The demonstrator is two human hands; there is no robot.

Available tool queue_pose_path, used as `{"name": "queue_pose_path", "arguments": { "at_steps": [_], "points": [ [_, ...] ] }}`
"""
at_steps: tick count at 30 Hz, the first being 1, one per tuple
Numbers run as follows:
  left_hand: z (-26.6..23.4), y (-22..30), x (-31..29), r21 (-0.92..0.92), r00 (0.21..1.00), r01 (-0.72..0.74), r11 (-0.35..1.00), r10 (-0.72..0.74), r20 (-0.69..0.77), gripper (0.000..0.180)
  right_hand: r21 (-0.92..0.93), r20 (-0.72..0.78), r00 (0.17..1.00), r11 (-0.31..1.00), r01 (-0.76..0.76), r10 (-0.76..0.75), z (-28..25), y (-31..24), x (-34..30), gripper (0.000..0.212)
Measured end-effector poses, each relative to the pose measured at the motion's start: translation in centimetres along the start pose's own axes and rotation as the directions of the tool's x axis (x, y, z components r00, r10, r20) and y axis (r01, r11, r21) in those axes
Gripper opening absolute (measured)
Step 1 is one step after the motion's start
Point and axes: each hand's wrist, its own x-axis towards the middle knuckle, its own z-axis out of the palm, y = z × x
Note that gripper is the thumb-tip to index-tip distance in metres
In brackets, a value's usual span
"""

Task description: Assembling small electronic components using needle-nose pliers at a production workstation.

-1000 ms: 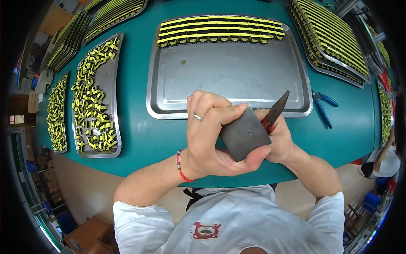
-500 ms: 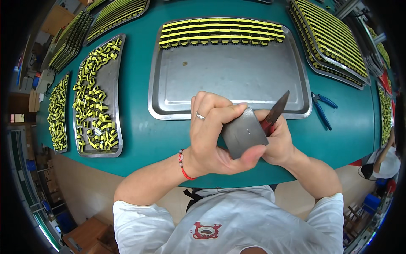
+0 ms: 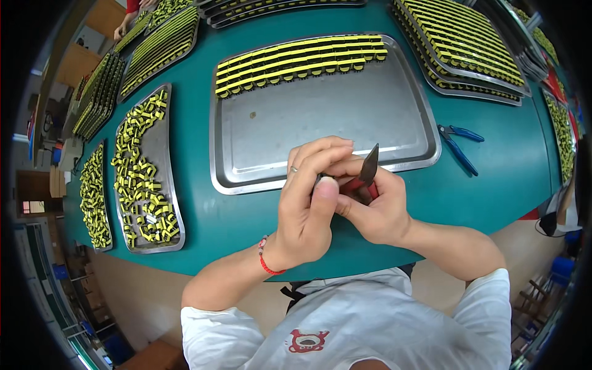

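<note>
In front of the tray's near edge, my two hands are close together. My left hand (image 3: 302,209) is closed, its thumb laid across curled fingers. A small dark edge shows beside that thumb; the rest of what it grips is hidden. My right hand (image 3: 385,206) is closed around a red-handled tool with a pointed dark blade (image 3: 370,165), which sticks up and away from me. Just beyond lies a metal tray (image 3: 296,132) with rows of yellow-and-black parts (image 3: 302,58) along its far side.
Blue-handled cutters (image 3: 459,148) lie right of the tray. On the left, two trays hold loose yellow-and-black parts (image 3: 139,179). Stacked full trays (image 3: 465,46) stand at the far right, more at the far left (image 3: 160,55). Another person's hand (image 3: 120,31) shows at the upper left.
The flat grey block seen in my left hand is no longer visible. The blade has turned more upright, and my left fingers have closed in toward my right hand. The whole view has shifted.
</note>
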Motion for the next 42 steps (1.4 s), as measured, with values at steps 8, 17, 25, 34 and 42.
{"name": "queue_pose_path", "arguments": {
  "at_steps": [8,17,25,34,42],
  "points": [
    [0.2,0.1,0.2,-0.187,0.991,0.061,0.980,-0.082,-0.106,0.034,-0.091,-0.119,0.986,0.990,0.104,-0.115,1.1,-0.3,0.6,0.030],
    [-0.7,0.0,0.1,0.090,0.999,0.012,0.996,-0.016,0.040,0.053,-0.135,-0.093,0.970,0.968,0.212,-0.225,1.0,0.2,0.6,0.031],
    [-1.7,0.0,1.8,-0.128,0.910,0.221,0.967,-0.252,-0.329,0.047,-0.074,-0.104,0.967,0.971,0.225,-0.232,-0.1,-0.3,0.4,0.037],
    [-1.1,0.6,0.9,-0.360,0.977,0.208,0.909,-0.208,0.040,0.019,-0.544,0.140,0.612,0.456,0.705,-0.779,-1.7,-0.7,1.8,0.041],
    [-1.0,0.8,0.9,-0.392,0.974,0.226,0.892,-0.220,0.060,0.022,-0.577,0.185,0.560,0.371,0.727,-0.808,-2.0,-0.8,1.9,0.041]
  ]
}}
